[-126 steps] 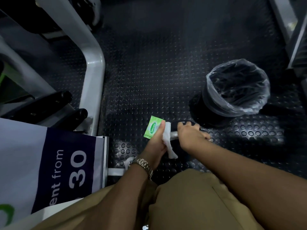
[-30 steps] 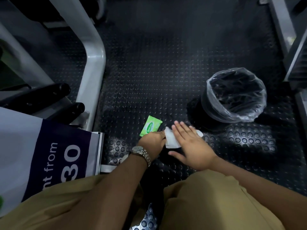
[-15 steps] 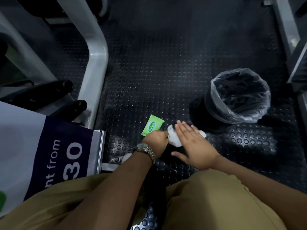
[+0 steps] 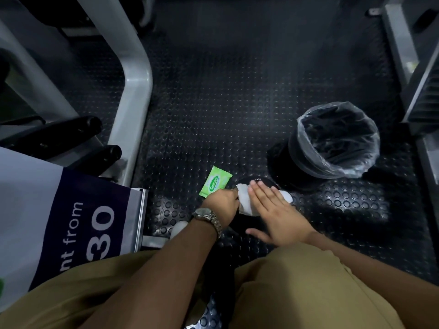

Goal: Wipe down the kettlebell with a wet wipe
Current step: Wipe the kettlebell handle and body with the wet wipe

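Head view: kettlebell (image 4: 252,180) sits on the studded floor (image 4: 213,115) beside the bin (image 4: 332,141). I judge it heavy and rigid, best held by its handle, hidden now. Right grip (image 4: 273,210), released flat, presses the limp wet wipe (image 4: 244,203) onto it; left grip (image 4: 223,203) seems to pinch the wipe's edge.

We see a white wet wipe (image 4: 244,201), a black kettlebell (image 4: 249,179) and a bright green packet (image 4: 215,181) with a white label. The floor (image 4: 213,103) is black, patterned with raised circles. Our trousers (image 4: 308,293) are khaki, the banner (image 4: 71,222) navy and white, the bin (image 4: 294,148) black.
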